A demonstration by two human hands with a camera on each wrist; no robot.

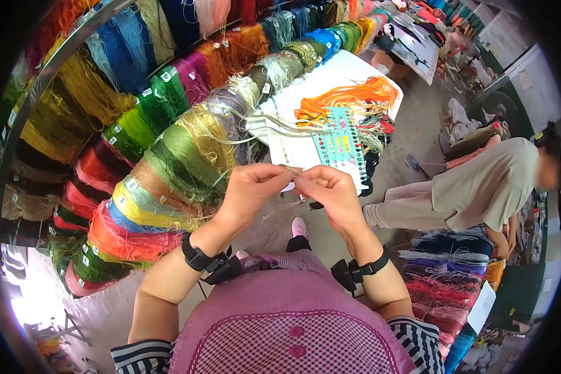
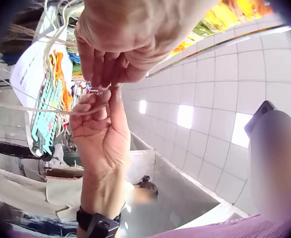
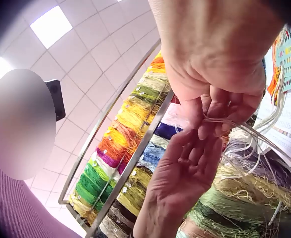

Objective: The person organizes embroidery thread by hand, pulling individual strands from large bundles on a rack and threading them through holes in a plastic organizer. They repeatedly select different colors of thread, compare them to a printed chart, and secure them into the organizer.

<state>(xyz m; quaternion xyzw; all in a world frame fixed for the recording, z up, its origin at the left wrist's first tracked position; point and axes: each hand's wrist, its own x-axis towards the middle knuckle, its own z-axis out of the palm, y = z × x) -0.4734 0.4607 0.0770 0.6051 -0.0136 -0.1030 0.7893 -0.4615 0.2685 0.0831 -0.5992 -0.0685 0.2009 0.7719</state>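
Observation:
In front of the chest both hands meet at the fingertips. The left hand [image 1: 250,190] and the right hand [image 1: 331,194] each pinch thin pale thread [image 3: 235,122] between thumb and fingers. From the fingers the strands trail off in the right wrist view, past the skeins on the rack. Curled fingers partly hide the point where they grip it. Just beyond the hands lies a teal thread card [image 1: 336,140] with holes along its edges, on white sheets [image 1: 280,146]. Bundled orange thread [image 1: 349,96] spreads across its far end.
Racks of coloured thread skeins [image 1: 162,149] stand close on the left. At right sits another person in beige trousers [image 1: 461,187], beside stacked red and blue skeins [image 1: 442,274]. A board with dark cloth [image 1: 411,47] lies farther back.

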